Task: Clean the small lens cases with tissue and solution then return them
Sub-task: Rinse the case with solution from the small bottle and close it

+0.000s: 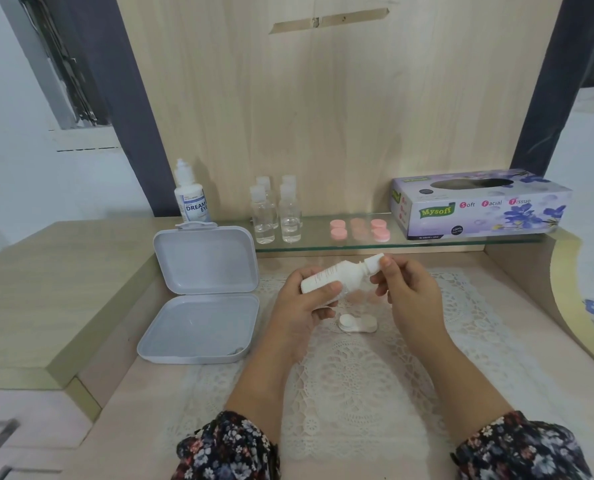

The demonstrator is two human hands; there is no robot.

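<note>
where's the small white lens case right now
In the head view the lens case lies on the lace mat at centre, just below the solution bottle and between both hands, right of the open grey box.

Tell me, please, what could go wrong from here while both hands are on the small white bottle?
The small white plastic bottle is held tilted by the left hand, while the right hand pinches its cap; once opened, solution might spill onto the white lace mat. The white lens case lies just below, so a dropped cap could knock it.
</note>
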